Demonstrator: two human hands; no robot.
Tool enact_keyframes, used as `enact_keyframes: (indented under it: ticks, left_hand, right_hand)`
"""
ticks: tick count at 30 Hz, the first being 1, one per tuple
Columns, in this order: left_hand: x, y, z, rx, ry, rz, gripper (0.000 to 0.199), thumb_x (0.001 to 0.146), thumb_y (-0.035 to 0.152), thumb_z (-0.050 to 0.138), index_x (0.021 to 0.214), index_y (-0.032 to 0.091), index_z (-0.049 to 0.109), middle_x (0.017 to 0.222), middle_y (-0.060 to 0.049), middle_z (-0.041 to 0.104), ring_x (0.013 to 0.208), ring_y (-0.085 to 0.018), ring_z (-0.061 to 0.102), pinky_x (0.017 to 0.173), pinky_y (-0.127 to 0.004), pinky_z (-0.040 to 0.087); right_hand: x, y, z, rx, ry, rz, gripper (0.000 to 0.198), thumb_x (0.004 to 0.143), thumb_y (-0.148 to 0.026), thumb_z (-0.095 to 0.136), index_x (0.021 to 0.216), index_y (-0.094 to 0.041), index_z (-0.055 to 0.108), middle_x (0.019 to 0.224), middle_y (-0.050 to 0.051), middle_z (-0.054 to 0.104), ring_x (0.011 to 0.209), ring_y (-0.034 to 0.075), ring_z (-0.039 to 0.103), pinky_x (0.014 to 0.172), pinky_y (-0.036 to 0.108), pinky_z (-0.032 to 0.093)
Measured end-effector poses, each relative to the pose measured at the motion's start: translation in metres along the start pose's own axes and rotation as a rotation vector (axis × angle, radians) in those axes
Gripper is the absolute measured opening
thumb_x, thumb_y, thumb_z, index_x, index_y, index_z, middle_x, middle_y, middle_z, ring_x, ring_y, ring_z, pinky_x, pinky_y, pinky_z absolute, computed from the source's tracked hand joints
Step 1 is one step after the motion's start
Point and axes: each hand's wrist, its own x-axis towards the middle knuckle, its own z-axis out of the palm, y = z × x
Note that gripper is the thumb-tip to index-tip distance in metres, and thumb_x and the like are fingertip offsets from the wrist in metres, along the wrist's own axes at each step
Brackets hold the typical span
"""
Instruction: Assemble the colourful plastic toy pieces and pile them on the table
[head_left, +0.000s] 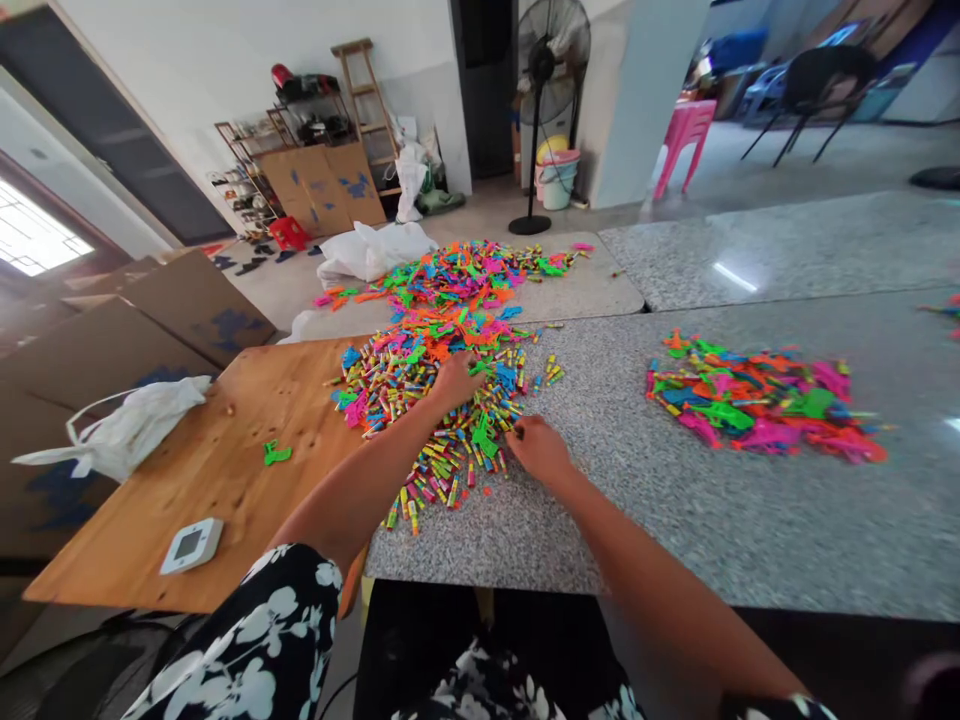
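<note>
A heap of small striped candy-like tubes [390,375] lies across the wooden and granite tabletops, mixed with bright plastic toy guns [457,330]. My left hand [454,382] reaches into the middle of this heap, its fingers closed around a green toy gun [478,369] that shows only in part. At the heap's right edge, low over the granite, is my right hand [538,447]. Its fingers are curled together; whatever is between them is hidden. Another green toy gun [485,436] lies on the tubes just left of my right hand.
A second pile of toy guns and tubes [765,400] lies on the granite table [600,500] to the right. On the wooden table [247,400] are a lone green toy gun [276,453], a white digital device [192,545] and a white plastic bag [139,425]. Cardboard boxes [142,340] stand left.
</note>
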Motion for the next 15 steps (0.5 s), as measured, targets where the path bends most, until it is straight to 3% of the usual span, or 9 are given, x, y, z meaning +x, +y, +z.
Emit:
enact_keyframes:
  ticks: [2, 6, 10, 12, 15]
  left_hand:
    - [-0.015, 0.001, -0.009, -0.288, -0.008, -0.082, 0.028, 0.088, 0.031, 0.07, 0.111, 0.016, 0.067, 0.097, -0.006, 0.07, 0.092, -0.022, 0.068, 0.087, -0.036, 0.056]
    - [-0.059, 0.0, -0.032, -0.994, -0.212, -0.325, 0.047, 0.091, 0.04, 0.069, 0.131, 0.02, 0.052, 0.103, -0.007, 0.073, 0.077, -0.018, 0.073, 0.068, -0.03, 0.059]
    - [-0.108, 0.002, -0.05, -1.284, -0.333, -0.417, 0.061, 0.088, 0.032, 0.073, 0.143, 0.023, 0.048, 0.11, -0.01, 0.075, 0.071, -0.015, 0.072, 0.057, -0.022, 0.054]
    - [-0.127, 0.005, -0.053, -1.32, -0.326, -0.44, 0.062, 0.088, 0.028, 0.072, 0.146, 0.024, 0.051, 0.11, -0.01, 0.075, 0.071, -0.013, 0.07, 0.052, -0.019, 0.047]
    - [-0.146, 0.016, -0.048, -1.383, -0.292, -0.48, 0.052, 0.091, 0.036, 0.068, 0.141, 0.024, 0.06, 0.108, -0.009, 0.074, 0.066, -0.011, 0.063, 0.046, -0.017, 0.038]
  right_hand:
    - [-0.001, -0.011, 0.01, -0.153, 0.009, 0.001, 0.029, 0.099, -0.033, 0.058, 0.118, -0.014, 0.068, 0.125, 0.017, 0.069, 0.103, 0.026, 0.072, 0.084, 0.03, 0.051]
    - [-0.003, -0.012, 0.009, -0.175, -0.013, 0.06, 0.032, 0.099, -0.019, 0.051, 0.127, -0.011, 0.065, 0.128, 0.021, 0.068, 0.107, 0.027, 0.071, 0.085, 0.03, 0.05]
    - [-0.009, 0.0, -0.005, -0.152, -0.022, 0.082, 0.023, 0.092, -0.016, 0.056, 0.107, -0.01, 0.073, 0.116, 0.02, 0.073, 0.102, 0.027, 0.071, 0.083, 0.031, 0.049]
    - [-0.016, 0.003, -0.011, -0.012, -0.018, 0.097, 0.019, 0.09, -0.019, 0.059, 0.097, -0.013, 0.074, 0.102, 0.014, 0.076, 0.092, 0.024, 0.071, 0.076, 0.029, 0.05]
    - [-0.033, -0.007, -0.015, 0.546, 0.004, 0.117, 0.019, 0.085, -0.034, 0.065, 0.092, -0.018, 0.073, 0.078, 0.002, 0.071, 0.064, 0.016, 0.062, 0.057, 0.026, 0.047]
